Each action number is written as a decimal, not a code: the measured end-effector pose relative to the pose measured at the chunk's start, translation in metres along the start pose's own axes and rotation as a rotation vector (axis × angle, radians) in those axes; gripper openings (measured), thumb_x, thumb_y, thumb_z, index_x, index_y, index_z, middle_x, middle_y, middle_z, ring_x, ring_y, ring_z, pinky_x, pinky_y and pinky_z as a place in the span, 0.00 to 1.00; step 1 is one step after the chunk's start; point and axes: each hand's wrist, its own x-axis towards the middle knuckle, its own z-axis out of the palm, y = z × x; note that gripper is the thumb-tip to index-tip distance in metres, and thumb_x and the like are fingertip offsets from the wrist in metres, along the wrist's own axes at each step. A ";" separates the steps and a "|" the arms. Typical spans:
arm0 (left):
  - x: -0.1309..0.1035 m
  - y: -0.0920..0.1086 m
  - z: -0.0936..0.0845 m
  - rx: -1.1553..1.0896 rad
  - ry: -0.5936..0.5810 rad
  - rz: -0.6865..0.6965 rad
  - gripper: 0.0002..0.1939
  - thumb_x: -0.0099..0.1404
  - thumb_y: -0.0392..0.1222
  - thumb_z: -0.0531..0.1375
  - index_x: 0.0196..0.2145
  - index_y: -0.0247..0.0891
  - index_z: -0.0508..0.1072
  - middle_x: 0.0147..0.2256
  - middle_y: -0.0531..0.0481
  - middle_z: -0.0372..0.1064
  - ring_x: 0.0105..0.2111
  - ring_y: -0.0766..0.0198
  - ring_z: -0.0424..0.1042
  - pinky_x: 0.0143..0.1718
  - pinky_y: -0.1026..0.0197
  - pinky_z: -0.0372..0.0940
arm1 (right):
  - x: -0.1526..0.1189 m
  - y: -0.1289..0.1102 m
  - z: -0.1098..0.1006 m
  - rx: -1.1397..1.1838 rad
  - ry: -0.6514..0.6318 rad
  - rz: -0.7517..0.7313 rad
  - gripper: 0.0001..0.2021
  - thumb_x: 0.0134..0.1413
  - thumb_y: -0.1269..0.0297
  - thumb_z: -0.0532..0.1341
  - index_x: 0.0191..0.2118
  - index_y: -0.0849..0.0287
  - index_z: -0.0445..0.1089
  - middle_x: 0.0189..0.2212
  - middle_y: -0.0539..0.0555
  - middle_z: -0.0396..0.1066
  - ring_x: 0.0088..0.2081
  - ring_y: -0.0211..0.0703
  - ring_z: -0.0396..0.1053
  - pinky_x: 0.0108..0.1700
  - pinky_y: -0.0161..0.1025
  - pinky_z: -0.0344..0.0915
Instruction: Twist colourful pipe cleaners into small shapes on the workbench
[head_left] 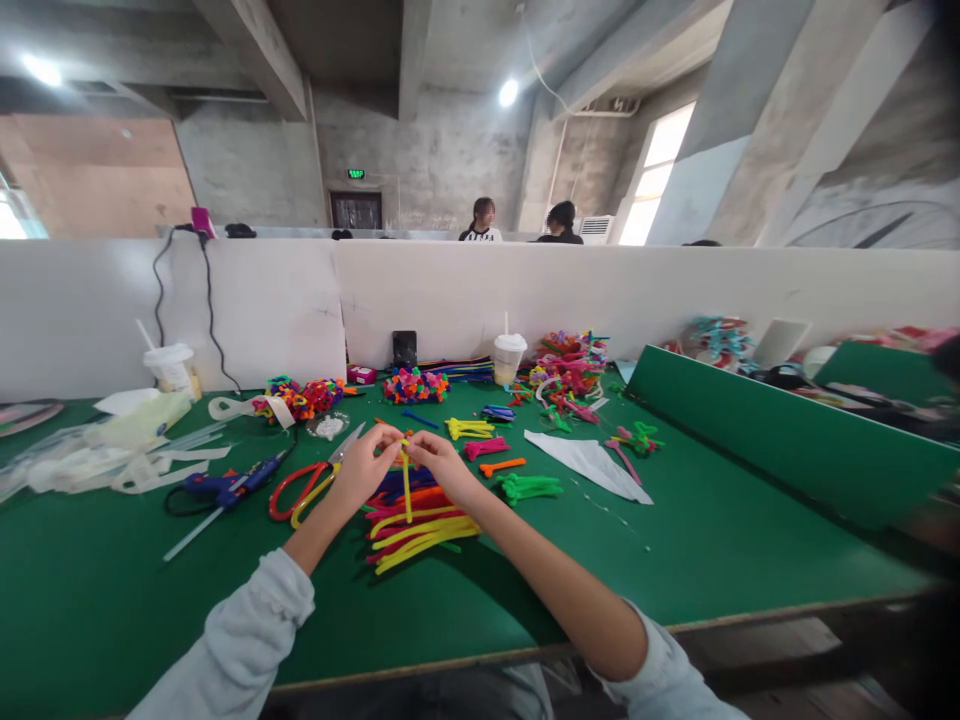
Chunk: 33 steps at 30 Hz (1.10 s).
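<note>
A yellow pipe cleaner [407,485] hangs down between my two hands, its top end bent and pinched by the fingers of both. My left hand [369,462] holds it from the left, and my right hand [442,462] from the right; their fingertips almost meet. Below them lies a pile of straight yellow pipe cleaners [427,540], with red, orange and dark blue ones behind. To the right are small bundles of folded pieces: yellow [470,429], pink [486,448] and green [529,488], with a single orange piece [502,467].
Scissors [300,490] and a blue glue gun [232,485] lie left of my hands. White paper [589,465] is on the right. Lidded cups [510,358] and colourful bunches [416,386] stand near the white partition [450,300]. A green divider [750,430] bounds the right; two people sit beyond.
</note>
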 end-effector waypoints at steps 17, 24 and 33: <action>-0.003 0.003 0.001 0.051 0.018 -0.029 0.06 0.55 0.40 0.53 0.27 0.37 0.68 0.24 0.53 0.68 0.26 0.66 0.69 0.29 0.65 0.63 | -0.001 0.006 0.003 0.187 0.049 0.015 0.12 0.43 0.57 0.60 0.23 0.59 0.60 0.19 0.44 0.54 0.22 0.31 0.50 0.26 0.32 0.48; -0.001 0.004 -0.003 0.010 -0.124 -0.025 0.08 0.55 0.38 0.52 0.26 0.36 0.70 0.25 0.52 0.69 0.26 0.66 0.69 0.28 0.67 0.64 | -0.001 0.009 0.001 0.167 0.070 0.049 0.12 0.43 0.57 0.60 0.23 0.59 0.59 0.18 0.43 0.52 0.20 0.31 0.49 0.24 0.32 0.46; 0.002 0.006 -0.009 0.114 -0.200 0.010 0.08 0.54 0.37 0.52 0.26 0.37 0.71 0.26 0.52 0.71 0.26 0.67 0.68 0.29 0.67 0.63 | -0.002 0.006 0.002 0.141 0.055 0.056 0.12 0.43 0.57 0.60 0.23 0.59 0.60 0.18 0.44 0.53 0.21 0.31 0.49 0.25 0.32 0.47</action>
